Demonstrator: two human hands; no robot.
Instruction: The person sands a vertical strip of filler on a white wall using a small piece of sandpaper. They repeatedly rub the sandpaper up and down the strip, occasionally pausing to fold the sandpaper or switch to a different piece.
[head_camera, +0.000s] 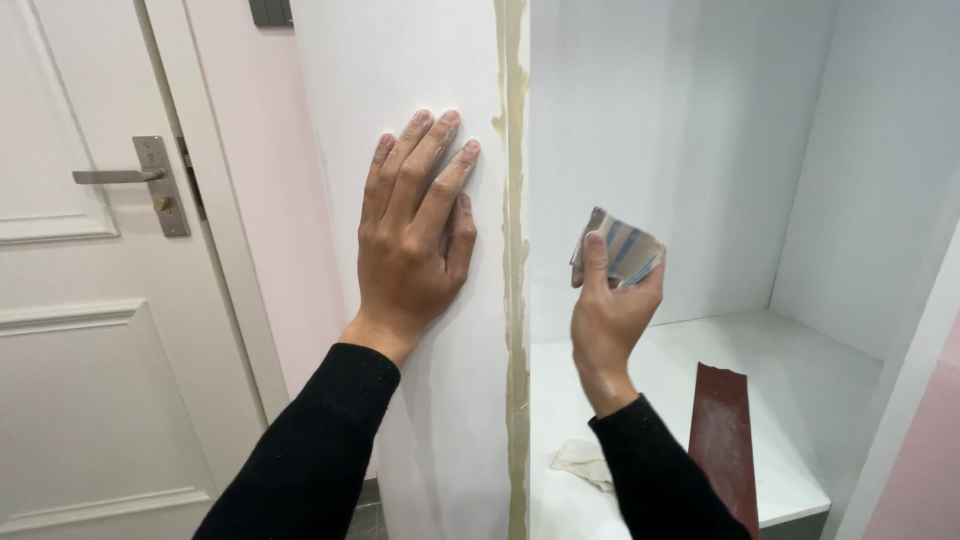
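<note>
We find the scene bright and evenly lit, with soft, diffuse light and no glare on the white cabinet panel. Faint shadows lie under the left hand; the right hand shows slight motion blur.

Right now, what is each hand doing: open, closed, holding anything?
Left hand: open, flat against the white cabinet panel, holding nothing.
Right hand: closed on a folded piece of sandpaper.
</note>
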